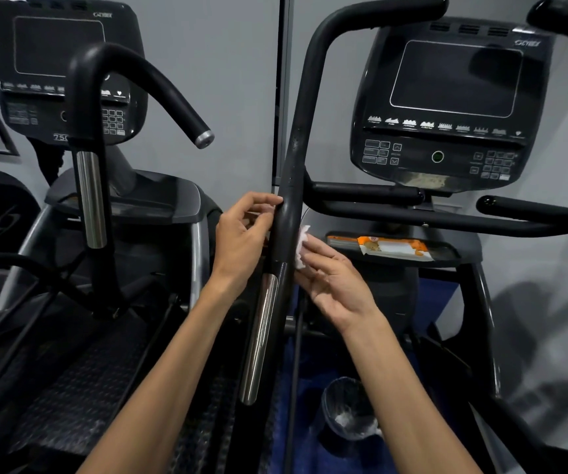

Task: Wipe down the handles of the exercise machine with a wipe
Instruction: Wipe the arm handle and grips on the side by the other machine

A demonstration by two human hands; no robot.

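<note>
A tall black handle of the right exercise machine rises through the middle of the view, with a chrome strip lower down. My left hand is on the handle's left side, its fingertips curled against the bar. A crumpled white wipe is pressed to the handle's right side by the straight fingers of my right hand. Part of the wipe seems to show behind my left fingers.
An orange wipe packet lies on the machine's tray under the console. Black side grips run to the right. A lined bin stands on the floor below. A second machine is at the left.
</note>
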